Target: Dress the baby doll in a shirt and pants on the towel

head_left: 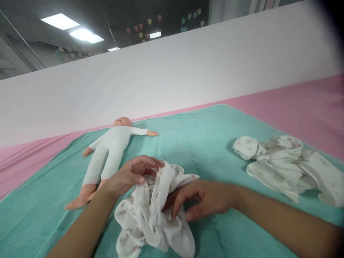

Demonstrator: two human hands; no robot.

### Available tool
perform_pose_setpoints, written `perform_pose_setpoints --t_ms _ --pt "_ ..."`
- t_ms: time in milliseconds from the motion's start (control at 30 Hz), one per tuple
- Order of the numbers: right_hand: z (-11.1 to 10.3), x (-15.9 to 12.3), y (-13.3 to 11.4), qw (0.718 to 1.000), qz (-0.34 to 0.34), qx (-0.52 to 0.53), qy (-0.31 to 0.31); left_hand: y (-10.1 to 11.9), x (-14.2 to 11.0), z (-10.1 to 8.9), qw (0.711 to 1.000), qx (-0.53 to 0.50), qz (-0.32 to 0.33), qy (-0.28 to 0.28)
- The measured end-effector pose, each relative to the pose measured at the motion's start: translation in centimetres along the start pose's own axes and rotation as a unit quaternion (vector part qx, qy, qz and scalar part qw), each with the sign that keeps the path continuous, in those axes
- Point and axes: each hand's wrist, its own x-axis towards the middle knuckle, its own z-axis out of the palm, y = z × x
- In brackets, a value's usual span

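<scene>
Both my hands grip a crumpled white printed baby garment (153,218) low in the middle of the view. My left hand (133,175) is closed on its upper edge, fingers curled over the cloth. My right hand (200,200) has its fingers tucked into the folds from the right. A baby doll (110,150) in a white bodysuit lies on its back on the teal mat (204,143), just beyond my left hand, arms spread.
A second bunched white printed cloth (285,165) lies on the mat at the right. Pink sheet (303,107) surrounds the mat, with a white wall (172,75) behind it.
</scene>
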Motion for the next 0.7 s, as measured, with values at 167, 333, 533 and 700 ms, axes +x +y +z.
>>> perform_pose_setpoints --t_ms 167,333,533,700 --pt "-1.1 0.2 1.4 0.999 0.033 0.029 0.028 1.6 0.1 1.1 0.955 0.265 -0.104 -0.080" --pt "-1.1 -0.2 1.2 0.998 0.037 -0.042 -0.001 2.9 -0.4 3.7 0.938 0.314 -0.121 -0.088" --pt "-3.0 -0.9 1.9 0.990 0.028 0.082 0.113 3.2 -2.3 8.1 0.911 0.401 -0.091 0.024" --pt "-6.3 -1.6 3.5 0.947 0.003 -0.018 0.321 3.2 -7.9 7.6 0.902 0.413 -0.079 0.100"
